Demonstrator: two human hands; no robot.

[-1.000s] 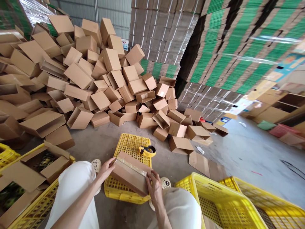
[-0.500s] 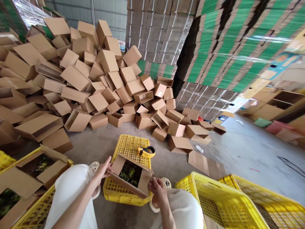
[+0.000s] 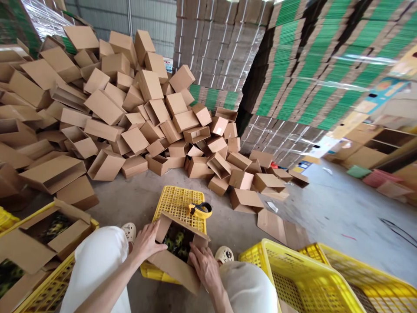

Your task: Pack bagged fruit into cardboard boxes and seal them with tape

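Note:
A small open cardboard box point(image 3: 177, 271) rests on an upturned yellow crate point(image 3: 179, 201) between my knees. Dark plastic with green-and-yellow things point(image 3: 177, 244) shows inside; their kind is unclear. My left hand point(image 3: 147, 241) lies against the box's left end, thumb apart from the fingers. Over the right end flap, the fingers of my right hand point(image 3: 204, 264) are stretched out flat; its thumb is hidden. The near long flap leans outward toward me, while the far one stands up. A yellow-and-black tape dispenser point(image 3: 200, 210) sits on the crate beyond the box.
Empty-looking cardboard boxes point(image 3: 104, 106) are heaped ahead and left. At left, a yellow crate point(image 3: 58, 271) holds open filled boxes point(image 3: 60, 228). Yellow crates point(image 3: 306, 278) stand at right. Strapped cardboard stacks point(image 3: 221, 43) rise behind. Flattened cardboard point(image 3: 282, 228) lies on the floor.
Both hands have moved inward onto the ends of the box. Its near long flap has swung outward and down toward me. The tape dispenser stays on the crate.

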